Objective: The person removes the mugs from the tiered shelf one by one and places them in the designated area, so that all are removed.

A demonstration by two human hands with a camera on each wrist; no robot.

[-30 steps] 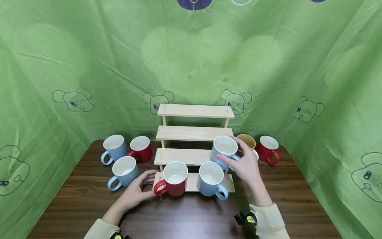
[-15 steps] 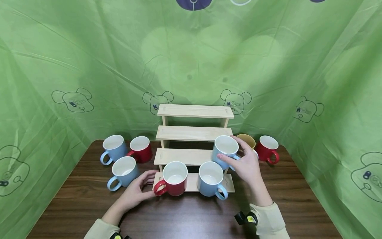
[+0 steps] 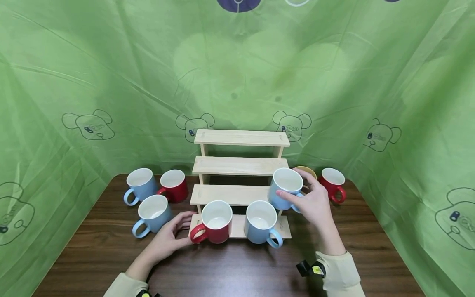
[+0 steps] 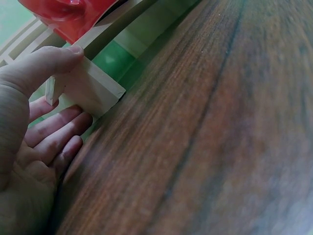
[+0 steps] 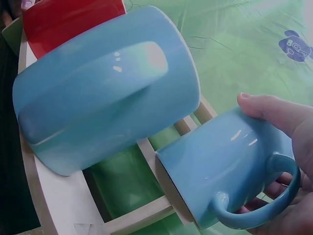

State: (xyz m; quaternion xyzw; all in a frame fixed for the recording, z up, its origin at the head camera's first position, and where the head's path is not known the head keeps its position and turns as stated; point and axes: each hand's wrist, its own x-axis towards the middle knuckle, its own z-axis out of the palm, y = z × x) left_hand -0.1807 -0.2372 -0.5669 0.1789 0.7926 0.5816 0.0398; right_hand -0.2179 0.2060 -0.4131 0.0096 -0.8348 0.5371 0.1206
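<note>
My left hand (image 3: 171,236) grips the left end of the lowest step of a wooden stepped display stand (image 3: 226,194). In the left wrist view its thumb lies on the step's corner, with the fingers around the side support (image 4: 90,90). My right hand (image 3: 314,203) holds a light blue mug (image 3: 276,199) upright at the right end of the second step. Thumb and fingers span the mug's body, its handle toward the palm. On the lowest step stand a red mug (image 3: 218,234), handle to the left, and another light blue mug (image 3: 257,233), handle to the front right.
Left of the stand are two light blue mugs (image 3: 142,185) (image 3: 157,216) and a red mug (image 3: 178,190). Behind my right hand a yellow mug (image 3: 306,170) is mostly hidden, beside a red mug (image 3: 329,187). A green cloth (image 3: 237,74) hangs behind the dark wooden table (image 3: 222,272).
My right hand has shifted the light blue mug a little to the right along the second step, covering more of the yellow mug. My left hand stays on the stand.
</note>
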